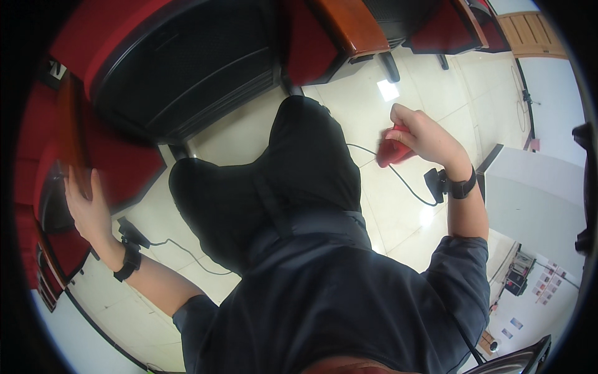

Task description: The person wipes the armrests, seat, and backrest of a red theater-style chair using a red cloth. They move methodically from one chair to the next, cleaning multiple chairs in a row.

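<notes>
A crumpled red cloth (392,151) hangs from the closed fingers of my right hand (433,138), held out over the pale floor on my right. My left hand (90,209) is open, fingers stretched and thumb apart. It is beside the brown wooden armrest (70,128) of a red and black chair; its fingertips overlap the armrest's near end, and I cannot tell whether they touch. In front of my legs stands the chair's black panel (193,68) with a red rim.
Another wooden armrest (352,28) with red side panels stands ahead to the right. A dark strapped device (461,186) sits on my right wrist and another (129,258) on my left, each with a thin cable. A white wall (536,193) stands at the far right.
</notes>
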A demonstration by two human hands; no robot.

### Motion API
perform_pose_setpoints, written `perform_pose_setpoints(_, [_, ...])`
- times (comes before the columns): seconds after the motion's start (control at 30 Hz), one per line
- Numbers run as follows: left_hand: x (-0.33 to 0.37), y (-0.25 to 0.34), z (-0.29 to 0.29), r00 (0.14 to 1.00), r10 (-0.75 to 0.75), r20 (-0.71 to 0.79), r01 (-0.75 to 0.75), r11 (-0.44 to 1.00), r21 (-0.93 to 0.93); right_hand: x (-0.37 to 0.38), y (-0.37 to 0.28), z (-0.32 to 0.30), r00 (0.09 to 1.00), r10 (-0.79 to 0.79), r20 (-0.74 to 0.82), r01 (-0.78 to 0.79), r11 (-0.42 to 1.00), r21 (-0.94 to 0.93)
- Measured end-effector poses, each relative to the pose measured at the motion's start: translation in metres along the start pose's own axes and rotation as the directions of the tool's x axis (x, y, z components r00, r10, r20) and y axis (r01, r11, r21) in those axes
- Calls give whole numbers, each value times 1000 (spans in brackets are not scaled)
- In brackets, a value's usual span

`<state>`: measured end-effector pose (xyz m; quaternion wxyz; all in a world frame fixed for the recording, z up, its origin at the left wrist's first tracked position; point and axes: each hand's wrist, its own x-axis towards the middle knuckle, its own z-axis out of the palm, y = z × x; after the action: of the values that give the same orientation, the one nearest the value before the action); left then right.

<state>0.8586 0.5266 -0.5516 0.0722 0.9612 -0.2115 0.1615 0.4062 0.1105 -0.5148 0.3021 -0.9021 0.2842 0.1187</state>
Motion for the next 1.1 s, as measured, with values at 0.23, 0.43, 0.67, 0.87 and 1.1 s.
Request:
perform_pose_setpoints(0.23, [1,-5,3,1000,4,-1,-4,1000,-25,-24,-7,-31,892,-255,-374,434,718,544])
perform_pose_setpoints(0.43, [0,-7,5,1000,11,8,-11,1000,2,-22,-12,-4,981,43,-187,84,782,618])
perform_pose_setpoints(0.67, [0,-3,3,1000,-8,2,8,1000,-5,3,14,63,965,161,208,-254,367,895])
perform_pose_setpoints(0.87, [1,0,0,1000,-25,9,25,1000,-16,-5,38,79,976,126,177,-157,-153,976])
perform_pose_setpoints(1.1, [1,1,0,999,-38,12,39,997,-63,-10,45,100,775,253,580,-556,-165,815])
